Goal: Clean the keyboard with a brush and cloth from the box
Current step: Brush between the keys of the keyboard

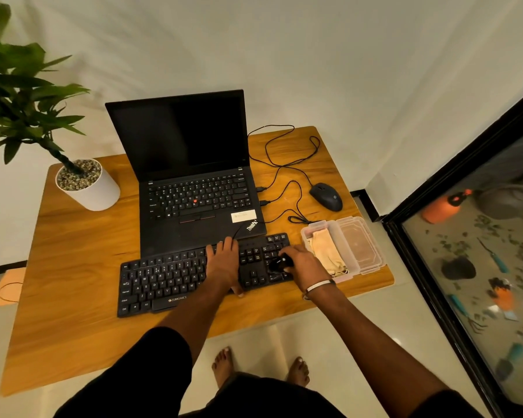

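Note:
A black keyboard (163,279) lies along the front of the wooden table (73,242). My left hand (224,260) rests flat on its middle keys, fingers straight, thumb over the front edge. My right hand (299,263) grips a small black brush (280,263) and holds it against the number pad at the keyboard's right end. Right of the keyboard stands a clear plastic box (310,232) with a folded cream cloth (326,254) inside. Its lid (360,242) lies beside it on the right.
An open black laptop (191,176) sits right behind the keyboard. A black mouse (326,196) and looping cables (284,164) lie at the back right. A potted plant (85,185) stands at the back left. A black-framed glass door (435,236) is on the right.

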